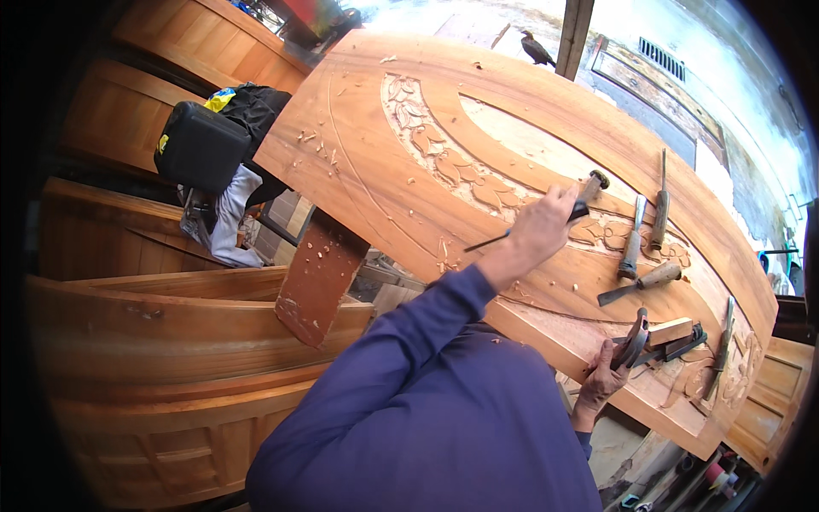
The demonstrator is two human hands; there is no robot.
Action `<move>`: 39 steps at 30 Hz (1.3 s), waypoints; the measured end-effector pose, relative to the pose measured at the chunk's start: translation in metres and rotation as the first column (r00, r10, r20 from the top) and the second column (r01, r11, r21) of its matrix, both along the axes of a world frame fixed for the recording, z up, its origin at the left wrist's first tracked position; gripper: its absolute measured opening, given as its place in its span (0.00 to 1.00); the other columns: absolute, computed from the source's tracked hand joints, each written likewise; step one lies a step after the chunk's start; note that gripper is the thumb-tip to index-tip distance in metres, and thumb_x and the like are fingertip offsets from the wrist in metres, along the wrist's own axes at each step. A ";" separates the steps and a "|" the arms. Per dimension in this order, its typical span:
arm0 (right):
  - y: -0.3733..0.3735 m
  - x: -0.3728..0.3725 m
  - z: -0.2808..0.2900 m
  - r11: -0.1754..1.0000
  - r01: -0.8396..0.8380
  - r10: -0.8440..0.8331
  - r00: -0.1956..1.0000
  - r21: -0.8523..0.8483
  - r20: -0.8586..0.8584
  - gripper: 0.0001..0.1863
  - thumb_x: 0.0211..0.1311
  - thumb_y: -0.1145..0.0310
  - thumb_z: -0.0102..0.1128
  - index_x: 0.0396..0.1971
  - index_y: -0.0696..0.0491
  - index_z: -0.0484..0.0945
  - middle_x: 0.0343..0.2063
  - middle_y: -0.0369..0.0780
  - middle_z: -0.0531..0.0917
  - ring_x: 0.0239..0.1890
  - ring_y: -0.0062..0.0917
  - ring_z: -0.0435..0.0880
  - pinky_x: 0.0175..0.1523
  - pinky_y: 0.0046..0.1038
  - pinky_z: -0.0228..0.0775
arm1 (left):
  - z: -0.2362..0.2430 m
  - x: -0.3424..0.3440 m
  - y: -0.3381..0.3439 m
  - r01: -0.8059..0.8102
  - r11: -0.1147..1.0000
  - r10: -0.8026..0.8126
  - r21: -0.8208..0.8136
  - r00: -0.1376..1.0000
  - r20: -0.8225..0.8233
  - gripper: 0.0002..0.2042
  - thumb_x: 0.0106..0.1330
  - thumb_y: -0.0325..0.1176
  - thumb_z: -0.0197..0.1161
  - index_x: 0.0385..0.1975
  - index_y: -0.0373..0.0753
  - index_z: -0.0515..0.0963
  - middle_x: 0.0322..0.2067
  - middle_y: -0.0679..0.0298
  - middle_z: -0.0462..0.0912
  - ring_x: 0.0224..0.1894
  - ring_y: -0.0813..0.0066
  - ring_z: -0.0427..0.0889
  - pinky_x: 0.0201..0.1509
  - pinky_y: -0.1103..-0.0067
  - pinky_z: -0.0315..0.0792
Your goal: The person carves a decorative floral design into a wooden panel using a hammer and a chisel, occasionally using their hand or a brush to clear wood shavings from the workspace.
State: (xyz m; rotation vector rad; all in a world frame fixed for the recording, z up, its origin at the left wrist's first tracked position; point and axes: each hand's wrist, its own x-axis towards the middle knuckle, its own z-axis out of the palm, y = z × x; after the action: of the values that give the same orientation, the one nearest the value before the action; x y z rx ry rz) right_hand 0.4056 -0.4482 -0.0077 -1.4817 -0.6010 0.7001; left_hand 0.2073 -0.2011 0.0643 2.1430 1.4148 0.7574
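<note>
A large wooden panel [367, 111] lies before me, with a band of carved leaves and flowers [461, 171] curving across it. My left hand [542, 230] is closed around a thin carving tool [488, 243], its dark handle end showing past the fingers. Just beyond those fingers a wooden handle [595, 184] stands out; whether I touch it is unclear. Near the panel's front edge, my right hand [602, 380] grips a dark curved tool [632, 343] whose kind I cannot make out. Beside it are a wooden block [670, 331] and a black tool [687, 343].
Several wood-handled chisels [631, 247] lie on the panel's right half, among wood chips. At left, a black case [203, 147] and a grey cloth [230, 218] sit near stacked wooden panels [188, 341]. A dark bird [536, 49] stands beyond the far edge.
</note>
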 end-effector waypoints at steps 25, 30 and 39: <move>-0.006 0.002 -0.013 0.998 -0.050 0.050 0.999 0.045 0.010 0.20 0.70 0.76 0.66 0.60 0.55 0.75 0.27 0.27 0.74 0.21 0.09 0.67 0.23 0.15 0.58 | -0.024 0.154 -0.010 0.226 0.972 -0.217 -0.066 0.969 0.118 0.13 0.68 0.23 0.55 0.50 0.28 0.72 0.45 0.34 0.79 0.41 0.36 0.86 0.44 0.55 0.83; -0.007 0.001 -0.010 0.998 -0.040 0.041 0.999 0.038 -0.013 0.30 0.71 0.76 0.66 0.71 0.52 0.69 0.29 0.27 0.74 0.22 0.09 0.66 0.25 0.15 0.58 | -0.011 0.136 -0.005 0.122 0.992 -0.122 -0.032 0.992 -0.025 0.19 0.70 0.33 0.56 0.57 0.29 0.71 0.42 0.38 0.82 0.39 0.43 0.87 0.42 0.59 0.83; -0.013 0.012 -0.028 1.000 0.006 -0.010 0.993 0.029 0.121 0.37 0.70 0.78 0.65 0.76 0.51 0.62 0.28 0.25 0.70 0.25 0.09 0.64 0.30 0.14 0.57 | -0.034 0.144 0.041 -0.077 0.984 0.069 -0.161 0.996 -0.055 0.30 0.70 0.35 0.52 0.70 0.25 0.60 0.53 0.35 0.76 0.54 0.39 0.80 0.58 0.57 0.78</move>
State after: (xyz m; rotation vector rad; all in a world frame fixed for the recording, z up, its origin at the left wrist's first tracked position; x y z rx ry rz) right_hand 0.4177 -0.4613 -0.0355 -1.5070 -0.6944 0.5962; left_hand 0.3517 -0.1596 0.0300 2.0073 1.5328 0.5965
